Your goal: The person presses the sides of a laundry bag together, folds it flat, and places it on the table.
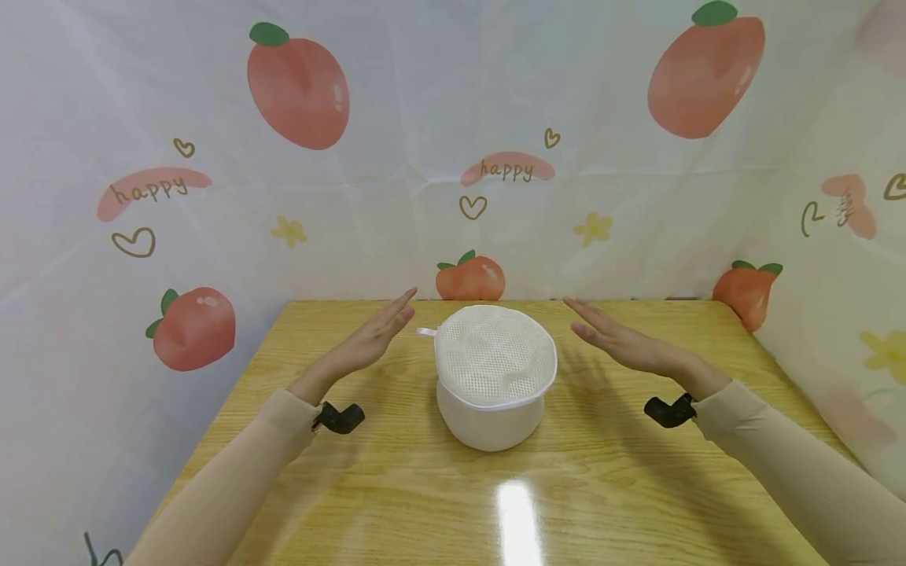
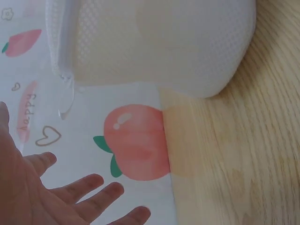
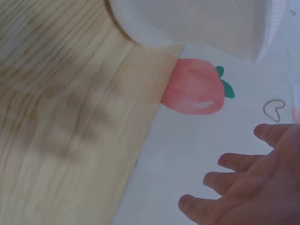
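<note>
A white mesh laundry bag (image 1: 495, 358), round and standing upright, sits in the middle of the wooden table. Its top is a mesh panel edged with white trim, and a small white loop tab (image 1: 426, 332) sticks out at its left. To the left of the bag my left hand (image 1: 368, 339) is raised with straight fingers, touching nothing. On the other side my right hand (image 1: 623, 343) mirrors it, also apart from the bag. Both wrist views show spread fingers with the bag's mesh side (image 2: 164, 42) beyond them; the right wrist view shows its lower wall (image 3: 187, 23).
The wooden table (image 1: 396, 503) has a bright light reflection near its front. A white cloth (image 1: 396, 102) printed with peaches, hearts and flowers hangs behind it and along both sides. Black wrist mounts (image 1: 341, 418) sit at the sleeve cuffs.
</note>
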Demonstrator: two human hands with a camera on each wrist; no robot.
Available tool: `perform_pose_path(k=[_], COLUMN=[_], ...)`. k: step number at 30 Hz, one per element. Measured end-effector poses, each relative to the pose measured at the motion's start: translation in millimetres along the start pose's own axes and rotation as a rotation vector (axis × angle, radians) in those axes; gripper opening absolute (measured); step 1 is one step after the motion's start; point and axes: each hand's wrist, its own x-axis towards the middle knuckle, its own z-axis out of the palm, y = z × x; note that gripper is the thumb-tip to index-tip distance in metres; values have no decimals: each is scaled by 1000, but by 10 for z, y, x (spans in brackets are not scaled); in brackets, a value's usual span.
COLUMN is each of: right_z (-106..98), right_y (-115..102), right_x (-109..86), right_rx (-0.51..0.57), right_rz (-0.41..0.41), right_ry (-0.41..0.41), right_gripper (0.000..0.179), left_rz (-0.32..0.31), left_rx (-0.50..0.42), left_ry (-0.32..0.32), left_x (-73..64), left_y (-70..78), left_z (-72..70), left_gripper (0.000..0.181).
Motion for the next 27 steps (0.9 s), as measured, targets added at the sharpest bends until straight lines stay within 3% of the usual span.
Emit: perform_pose_path(k=[8,20,27], right_z=[-34,-28,14], right_y=[-47,-16,7], right_x=[-47,-71,-56], right_rx=[160,259,325], right_rz=[40,6,-4], right_ry=[-67,-101,-122], right_gripper=[60,58,55], left_rz=[-85,-186,-227], left_rx=[-207,-337,-392], left_ry=[-80,-126,-115], left_x=[-34,-99,-118], left_y=[-41,-26,-28], left_z=[-41,-37,-2], left_gripper=[60,66,70])
